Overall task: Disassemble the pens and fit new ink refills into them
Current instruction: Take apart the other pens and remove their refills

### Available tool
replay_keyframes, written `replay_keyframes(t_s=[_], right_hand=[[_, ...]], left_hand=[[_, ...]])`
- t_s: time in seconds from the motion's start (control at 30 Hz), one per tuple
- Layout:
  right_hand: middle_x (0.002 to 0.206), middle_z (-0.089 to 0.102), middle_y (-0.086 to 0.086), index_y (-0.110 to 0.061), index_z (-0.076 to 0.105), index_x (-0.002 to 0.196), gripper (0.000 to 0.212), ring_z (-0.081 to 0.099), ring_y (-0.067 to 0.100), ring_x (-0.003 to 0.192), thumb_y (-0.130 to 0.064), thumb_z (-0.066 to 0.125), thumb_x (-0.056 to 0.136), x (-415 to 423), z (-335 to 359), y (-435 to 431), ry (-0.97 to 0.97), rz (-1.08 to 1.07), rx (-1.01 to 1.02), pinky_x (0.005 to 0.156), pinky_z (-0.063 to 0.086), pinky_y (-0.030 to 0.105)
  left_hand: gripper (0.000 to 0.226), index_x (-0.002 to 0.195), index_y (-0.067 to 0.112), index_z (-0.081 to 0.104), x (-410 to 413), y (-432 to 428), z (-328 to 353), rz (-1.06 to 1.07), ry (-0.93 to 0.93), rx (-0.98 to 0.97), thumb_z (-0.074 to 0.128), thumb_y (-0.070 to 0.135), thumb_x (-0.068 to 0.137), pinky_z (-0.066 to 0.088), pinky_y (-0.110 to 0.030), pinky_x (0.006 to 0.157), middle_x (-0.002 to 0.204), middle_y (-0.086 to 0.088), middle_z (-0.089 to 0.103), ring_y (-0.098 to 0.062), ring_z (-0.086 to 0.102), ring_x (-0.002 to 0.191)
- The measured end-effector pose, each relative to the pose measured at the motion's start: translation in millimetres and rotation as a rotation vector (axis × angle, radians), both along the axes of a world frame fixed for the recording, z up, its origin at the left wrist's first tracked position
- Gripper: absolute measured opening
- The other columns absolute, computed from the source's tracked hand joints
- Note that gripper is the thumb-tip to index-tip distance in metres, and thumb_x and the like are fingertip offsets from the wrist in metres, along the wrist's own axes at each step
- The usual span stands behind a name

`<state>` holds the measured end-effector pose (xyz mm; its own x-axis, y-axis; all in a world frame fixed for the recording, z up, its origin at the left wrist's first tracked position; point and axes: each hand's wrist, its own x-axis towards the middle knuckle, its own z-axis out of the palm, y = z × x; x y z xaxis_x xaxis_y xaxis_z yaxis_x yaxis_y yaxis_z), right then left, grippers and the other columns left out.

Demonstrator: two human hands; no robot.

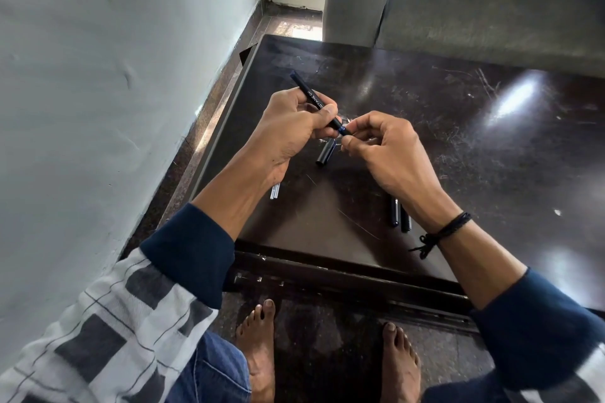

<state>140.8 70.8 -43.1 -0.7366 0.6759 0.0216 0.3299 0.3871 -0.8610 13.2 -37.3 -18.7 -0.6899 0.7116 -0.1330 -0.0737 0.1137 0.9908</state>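
Two bare hands meet above a dark, glossy, scratched worktop [425, 114]. The left hand [291, 131] is closed around a slim black pen barrel with white lettering [314, 100], which slants up and away from it. The right hand [386, 147] pinches the barrel's blue front end [344, 130] between thumb and fingertips. Just below the hands a short black pen cap [325, 154] lies on the worktop. Two dark pen pieces [400, 216] lie beside the right wrist, and thin clear refill tubes [275, 191] peek out under the left wrist.
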Motion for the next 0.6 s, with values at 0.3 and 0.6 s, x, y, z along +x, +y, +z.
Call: replay_keyframes(t_s=[0.3, 0.6], right_hand=[[0.083, 0.076, -0.004, -0.031, 0.068, 0.088, 0.01, 0.072, 0.018, 0.078, -0.024, 0.075, 0.092, -0.7, -1.9, -1.1, 0.016, 0.02, -0.02, 0.076, 0.059, 0.04], [0.079, 0.071, -0.013, -0.032, 0.073, 0.087, 0.009, 0.058, -0.006, 0.065, -0.025, 0.078, 0.089, -0.4, -3.7, 1.0, 0.006, 0.007, 0.033, 0.06, 0.043, 0.013]], left_hand=[[0.005, 0.098, 0.002, 0.068, -0.4, 0.3, 0.9, 0.001, 0.006, -0.021, 0.065, 0.001, 0.095, 0.059, -0.021, 0.072, 0.089, -0.012, 0.069, -0.012, 0.07, 0.074], [0.004, 0.096, 0.004, 0.068, 0.0, 1.1, -1.4, -0.002, 0.008, -0.024, 0.066, 0.002, 0.095, 0.057, -0.019, 0.069, 0.087, -0.011, 0.071, -0.01, 0.072, 0.071]])
